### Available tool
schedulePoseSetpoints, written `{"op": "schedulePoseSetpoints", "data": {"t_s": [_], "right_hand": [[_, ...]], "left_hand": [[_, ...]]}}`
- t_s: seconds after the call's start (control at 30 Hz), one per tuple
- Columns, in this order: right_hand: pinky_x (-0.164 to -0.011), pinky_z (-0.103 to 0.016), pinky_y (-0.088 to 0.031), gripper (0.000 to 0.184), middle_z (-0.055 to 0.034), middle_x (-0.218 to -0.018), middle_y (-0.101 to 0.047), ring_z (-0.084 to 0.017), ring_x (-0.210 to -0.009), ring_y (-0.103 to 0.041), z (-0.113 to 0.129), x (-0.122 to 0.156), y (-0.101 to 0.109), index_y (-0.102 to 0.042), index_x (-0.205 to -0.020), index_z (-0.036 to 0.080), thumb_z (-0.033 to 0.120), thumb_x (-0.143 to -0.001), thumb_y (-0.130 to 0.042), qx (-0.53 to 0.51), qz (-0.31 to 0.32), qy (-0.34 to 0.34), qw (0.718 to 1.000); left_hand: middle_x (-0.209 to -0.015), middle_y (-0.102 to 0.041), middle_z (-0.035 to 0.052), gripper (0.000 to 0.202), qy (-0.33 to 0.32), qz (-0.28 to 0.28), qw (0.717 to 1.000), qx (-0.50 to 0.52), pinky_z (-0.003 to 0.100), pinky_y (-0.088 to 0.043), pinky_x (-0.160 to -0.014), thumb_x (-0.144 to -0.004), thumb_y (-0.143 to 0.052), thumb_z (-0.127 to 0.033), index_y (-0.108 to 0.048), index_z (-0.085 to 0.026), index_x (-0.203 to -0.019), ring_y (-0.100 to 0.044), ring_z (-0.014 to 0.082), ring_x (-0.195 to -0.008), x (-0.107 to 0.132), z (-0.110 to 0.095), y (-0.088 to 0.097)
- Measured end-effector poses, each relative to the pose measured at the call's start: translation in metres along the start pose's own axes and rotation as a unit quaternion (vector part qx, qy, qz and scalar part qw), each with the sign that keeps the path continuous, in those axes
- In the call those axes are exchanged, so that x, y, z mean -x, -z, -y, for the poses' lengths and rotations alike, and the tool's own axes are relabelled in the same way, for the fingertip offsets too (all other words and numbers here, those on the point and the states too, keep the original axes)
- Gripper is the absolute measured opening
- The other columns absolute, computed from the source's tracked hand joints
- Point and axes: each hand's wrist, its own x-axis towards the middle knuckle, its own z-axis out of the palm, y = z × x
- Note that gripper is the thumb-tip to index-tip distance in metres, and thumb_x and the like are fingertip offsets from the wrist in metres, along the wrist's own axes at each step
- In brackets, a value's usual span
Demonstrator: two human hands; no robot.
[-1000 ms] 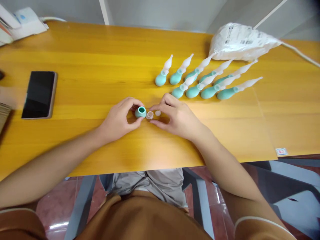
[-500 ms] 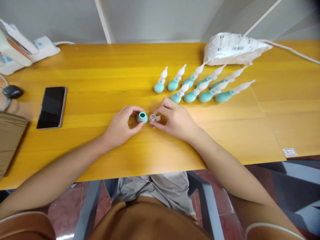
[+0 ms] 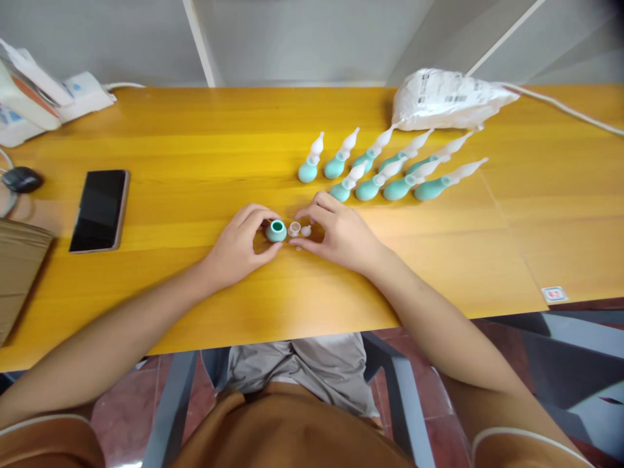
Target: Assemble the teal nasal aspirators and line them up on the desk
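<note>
A teal squeeze bulb stands upright on the table, its open neck facing up. My left hand curves around its left side, thumb and fingers apart, with a slight gap below the bulb. Just right of the bulb lie a small clear ring-shaped connector and a small clear bulb-shaped piece. Around these pieces my right hand rests, thumb and index finger spread. A tiny clear bit shows beneath the right thumb. Behind the right hand, several teal bulbs with clear pointed tips stand in two rows.
A white plastic-wrapped package lies at the back right beside a cable. On the left are a phone, a black mouse and a cardboard box. A small sticker is near the table's front right edge.
Thumb and fingers of both hands have loosened slightly around the bulb and the clear pieces. The whole view has shifted a little; the objects otherwise stay in place.
</note>
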Motion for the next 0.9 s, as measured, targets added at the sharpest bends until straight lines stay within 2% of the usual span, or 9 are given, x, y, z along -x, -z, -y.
{"op": "schedulePoseSetpoints", "data": {"t_s": [0.17,0.3,0.4,0.47,0.57,0.67,0.77,0.83,0.9], "right_hand": [[-0.083,-0.051,-0.065,0.039,-0.009,-0.106,-0.075,-0.032,-0.091,-0.073,0.003,0.001,0.009,-0.082,-0.132,0.029,0.056,-0.107,-0.095,-0.036,-0.063,0.018,0.997],[-0.082,-0.053,-0.063,0.017,-0.0075,-0.094,-0.073,-0.03,-0.083,-0.068,0.002,0.005,0.025,-0.084,-0.119,0.034,0.051,-0.116,-0.083,-0.028,-0.214,0.02,0.976],[-0.08,-0.049,-0.06,0.016,-0.0121,-0.108,-0.077,-0.027,-0.082,-0.066,-0.007,0.007,0.038,-0.085,-0.123,0.033,0.046,-0.121,-0.075,0.011,-0.33,-0.013,0.944],[-0.079,-0.048,-0.061,0.021,-0.0163,-0.128,-0.078,-0.025,-0.083,-0.068,-0.013,0.008,0.044,-0.083,-0.134,0.031,0.044,-0.12,-0.074,0.041,-0.332,-0.059,0.94],[-0.085,-0.051,-0.066,0.027,-0.0193,-0.148,-0.076,-0.027,-0.091,-0.074,-0.018,0.006,0.048,-0.078,-0.144,0.031,0.038,-0.119,-0.071,0.087,-0.259,-0.121,0.954],[-0.091,-0.053,-0.07,0.026,-0.0185,-0.147,-0.078,-0.029,-0.096,-0.077,-0.017,0.004,0.049,-0.075,-0.144,0.031,0.033,-0.121,-0.065,0.111,-0.21,-0.138,0.961],[-0.092,-0.054,-0.07,0.018,-0.0158,-0.131,-0.081,-0.03,-0.097,-0.079,-0.015,0.003,0.05,-0.076,-0.134,0.03,0.033,-0.122,-0.063,0.112,-0.213,-0.129,0.962],[-0.09,-0.053,-0.069,0.014,-0.0151,-0.123,-0.08,-0.031,-0.098,-0.078,-0.012,0.003,0.052,-0.076,-0.124,0.03,0.036,-0.123,-0.063,0.098,-0.25,-0.119,0.956],[-0.084,-0.05,-0.066,0.015,-0.0137,-0.117,-0.077,-0.03,-0.095,-0.076,-0.01,0.002,0.053,-0.075,-0.118,0.031,0.042,-0.123,-0.065,0.046,-0.324,-0.106,0.939]], "left_hand": [[-0.139,-0.077,0.0114,0.034,0.008,0.012,1.0,-0.003,0.048,-0.067,-0.112,-0.107,-0.08,-0.025,-0.068,-0.026,-0.139,-0.076,0.0304,-0.124,0.001,0.002,0.0],[-0.142,-0.076,0.0129,0.037,0.012,0.02,1.0,-0.009,0.051,-0.066,-0.117,-0.106,-0.081,-0.026,-0.067,-0.025,-0.141,-0.076,0.0328,-0.13,0.001,0.003,0.001],[-0.142,-0.076,0.0138,0.038,0.005,0.018,1.0,-0.017,0.052,-0.066,-0.118,-0.107,-0.079,-0.027,-0.065,-0.024,-0.142,-0.076,0.0332,-0.13,0.002,0.003,0.0],[-0.142,-0.075,0.0137,0.04,0.004,0.019,1.0,-0.022,0.053,-0.066,-0.12,-0.107,-0.079,-0.028,-0.064,-0.023,-0.144,-0.076,0.0334,-0.131,0.004,0.004,-0.001],[-0.147,-0.073,0.0152,0.052,-0.001,0.011,0.999,-0.03,0.053,-0.067,-0.121,-0.106,-0.08,-0.03,-0.06,-0.022,-0.153,-0.076,0.0335,-0.134,0.008,0.006,-0.004],[-0.158,-0.066,0.0205,0.065,-0.067,-0.067,0.995,-0.034,0.052,-0.07,-0.115,-0.107,-0.076,-0.031,-0.052,-0.019,-0.166,-0.073,0.0344,-0.141,0.011,0.006,-0.004],[-0.152,-0.071,0.0178,0.058,-0.178,-0.18,0.967,-0.044,0.054,-0.068,-0.115,-0.107,-0.072,-0.032,-0.059,-0.02,-0.161,-0.073,0.0333,-0.139,0.011,0.005,0.001],[-0.137,-0.077,0.0128,0.043,-0.235,-0.231,0.943,-0.052,0.052,-0.066,-0.109,-0.107,-0.071,-0.033,-0.067,-0.022,-0.149,-0.076,0.0295,-0.126,0.01,0.003,0.004],[-0.12,-0.079,0.0077,0.028,-0.277,-0.247,0.927,-0.049,0.046,-0.066,-0.096,-0.109,-0.072,-0.031,-0.072,-0.024,-0.136,-0.077,0.0245,-0.108,0.011,0.0,0.007]]}}
